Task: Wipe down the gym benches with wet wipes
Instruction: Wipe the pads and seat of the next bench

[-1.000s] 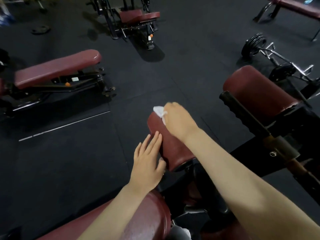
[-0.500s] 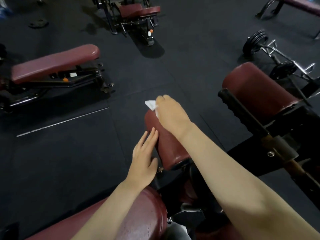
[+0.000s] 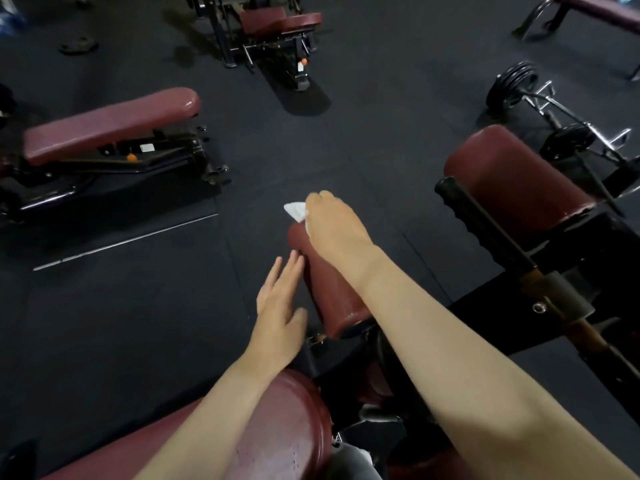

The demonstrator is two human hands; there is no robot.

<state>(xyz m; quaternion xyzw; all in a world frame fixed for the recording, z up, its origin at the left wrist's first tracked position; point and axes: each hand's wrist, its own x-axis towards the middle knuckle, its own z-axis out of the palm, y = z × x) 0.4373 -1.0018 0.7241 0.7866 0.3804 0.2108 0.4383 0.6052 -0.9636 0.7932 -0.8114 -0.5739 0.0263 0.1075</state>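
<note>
Black rubber floor (image 3: 311, 140) (benches around); right hand (image 3: 336, 226) grip presses wipe (image 3: 295, 210) onto roller pad (image 3: 325, 292).

- The right hand (image 3: 334, 225) has slid along the small maroon roller pad (image 3: 323, 289) toward its far end, carrying the white wet wipe (image 3: 296, 211) with it; the wipe's corner now sticks out past the pad's far tip
- The left hand (image 3: 278, 311) has come off the pad's side: its palm earlier lay flat against it, now only the straight fingertips (image 3: 297, 259) reach its edge
- More of the pad's near half now shows bare behind the right hand
</note>
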